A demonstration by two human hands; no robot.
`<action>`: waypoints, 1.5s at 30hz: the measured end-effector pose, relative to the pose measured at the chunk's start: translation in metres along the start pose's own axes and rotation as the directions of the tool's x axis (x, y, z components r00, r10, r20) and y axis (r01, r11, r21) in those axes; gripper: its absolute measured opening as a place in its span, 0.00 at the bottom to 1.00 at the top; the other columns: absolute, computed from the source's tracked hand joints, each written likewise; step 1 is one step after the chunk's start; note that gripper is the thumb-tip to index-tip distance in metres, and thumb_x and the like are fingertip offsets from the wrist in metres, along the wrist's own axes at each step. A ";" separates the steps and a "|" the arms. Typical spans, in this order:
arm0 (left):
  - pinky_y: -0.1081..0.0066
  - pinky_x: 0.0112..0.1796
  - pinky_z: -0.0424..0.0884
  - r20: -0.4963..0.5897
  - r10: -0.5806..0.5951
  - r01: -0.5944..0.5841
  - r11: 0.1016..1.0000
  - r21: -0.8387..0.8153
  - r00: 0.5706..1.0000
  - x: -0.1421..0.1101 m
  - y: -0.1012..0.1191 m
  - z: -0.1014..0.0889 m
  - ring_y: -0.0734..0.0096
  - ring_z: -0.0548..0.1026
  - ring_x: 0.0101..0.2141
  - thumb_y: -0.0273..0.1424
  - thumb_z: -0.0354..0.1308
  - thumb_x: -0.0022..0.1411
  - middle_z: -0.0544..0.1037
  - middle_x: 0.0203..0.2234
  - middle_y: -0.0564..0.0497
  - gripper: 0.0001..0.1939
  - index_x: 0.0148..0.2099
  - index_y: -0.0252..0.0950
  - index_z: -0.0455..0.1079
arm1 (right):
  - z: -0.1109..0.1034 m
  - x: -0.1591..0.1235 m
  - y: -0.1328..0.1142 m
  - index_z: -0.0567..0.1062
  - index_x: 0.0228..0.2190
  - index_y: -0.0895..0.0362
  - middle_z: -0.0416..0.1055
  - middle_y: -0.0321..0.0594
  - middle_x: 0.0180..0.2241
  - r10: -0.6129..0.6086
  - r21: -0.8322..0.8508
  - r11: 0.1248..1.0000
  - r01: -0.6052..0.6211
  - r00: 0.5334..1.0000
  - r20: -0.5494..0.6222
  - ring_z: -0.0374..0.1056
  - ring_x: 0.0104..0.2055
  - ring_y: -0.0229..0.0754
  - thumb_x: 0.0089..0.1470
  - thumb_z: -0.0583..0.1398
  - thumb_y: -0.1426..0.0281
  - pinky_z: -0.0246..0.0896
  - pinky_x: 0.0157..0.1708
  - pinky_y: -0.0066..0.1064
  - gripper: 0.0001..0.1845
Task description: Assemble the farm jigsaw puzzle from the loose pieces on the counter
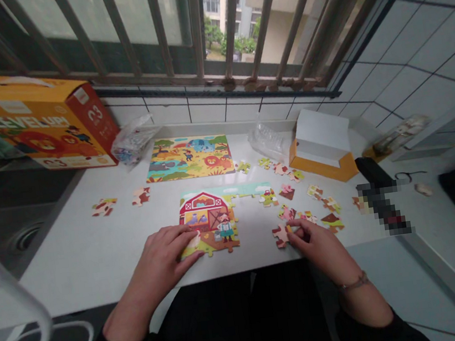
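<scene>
A partly joined jigsaw puzzle [207,212] with a red barn and a farmer lies on the white counter. My left hand [166,255] rests on its lower left corner, fingers stretched out and thumb apart. To the right, my right hand [316,242] pinches a brown-and-cream puzzle piece [281,235] between thumb and fingers, low over the counter. Just beyond that hand are loose pieces, among them a pig piece [286,191] and a green-and-brown piece [332,222]. A strip of joined pieces [264,189] runs right from the barn's top edge.
Behind the puzzle lies a picture sheet [190,157] with jungle animals. A large orange box [37,125] stands back left beside a plastic bag [134,142]. An open white-and-orange box [321,147] and clear wrapping [266,140] are back right. The sink [12,221] borders the left.
</scene>
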State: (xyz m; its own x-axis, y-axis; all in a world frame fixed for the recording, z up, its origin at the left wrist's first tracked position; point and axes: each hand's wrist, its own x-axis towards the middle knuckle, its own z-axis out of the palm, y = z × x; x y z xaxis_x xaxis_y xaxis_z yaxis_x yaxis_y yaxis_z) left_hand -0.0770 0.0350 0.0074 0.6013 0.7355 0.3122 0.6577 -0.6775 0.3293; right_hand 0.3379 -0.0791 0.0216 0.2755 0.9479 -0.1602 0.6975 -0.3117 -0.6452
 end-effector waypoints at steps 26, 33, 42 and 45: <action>0.49 0.52 0.75 -0.040 -0.067 0.069 0.997 0.043 0.997 0.003 -0.017 -0.008 0.46 0.83 0.54 0.51 0.61 0.76 0.85 0.57 0.42 0.21 0.56 0.42 0.82 | 0.043 0.009 -0.030 0.81 0.47 0.53 0.73 0.38 0.29 -0.234 -0.197 0.960 0.199 0.957 -0.173 0.70 0.29 0.45 0.70 0.55 0.59 0.58 0.34 0.36 0.17; 0.50 0.51 0.75 -0.050 -0.067 0.069 0.997 0.044 0.997 0.003 -0.016 -0.009 0.46 0.82 0.54 0.51 0.62 0.75 0.85 0.57 0.43 0.20 0.56 0.43 0.82 | 0.013 0.050 -0.056 0.81 0.51 0.53 0.79 0.42 0.36 -0.271 -0.292 0.933 0.212 0.945 -0.181 0.75 0.36 0.47 0.70 0.59 0.62 0.63 0.38 0.36 0.16; 0.50 0.54 0.74 -0.009 -0.092 0.092 0.995 0.036 0.996 0.001 -0.016 -0.009 0.48 0.81 0.56 0.48 0.62 0.76 0.85 0.58 0.43 0.19 0.57 0.42 0.82 | 0.013 0.193 -0.127 0.81 0.54 0.60 0.76 0.60 0.57 -0.187 -0.525 0.840 0.136 0.981 -0.045 0.76 0.56 0.57 0.70 0.64 0.58 0.66 0.54 0.39 0.20; 0.50 0.55 0.73 -0.005 -0.105 0.105 0.994 0.039 0.995 0.001 -0.015 -0.010 0.48 0.81 0.57 0.47 0.62 0.76 0.84 0.58 0.43 0.18 0.58 0.42 0.81 | 0.023 0.217 -0.127 0.82 0.50 0.62 0.76 0.62 0.56 -0.153 -0.492 0.862 0.123 0.988 -0.023 0.77 0.54 0.56 0.65 0.70 0.57 0.66 0.53 0.39 0.22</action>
State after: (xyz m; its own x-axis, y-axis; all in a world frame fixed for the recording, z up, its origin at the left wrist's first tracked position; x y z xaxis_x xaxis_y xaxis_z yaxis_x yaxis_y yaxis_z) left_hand -0.0909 0.0454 0.0116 0.5272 0.8022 0.2802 0.7340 -0.5960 0.3255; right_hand 0.2937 0.1679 0.0519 0.1802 0.9827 -0.0424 0.9603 -0.1851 -0.2085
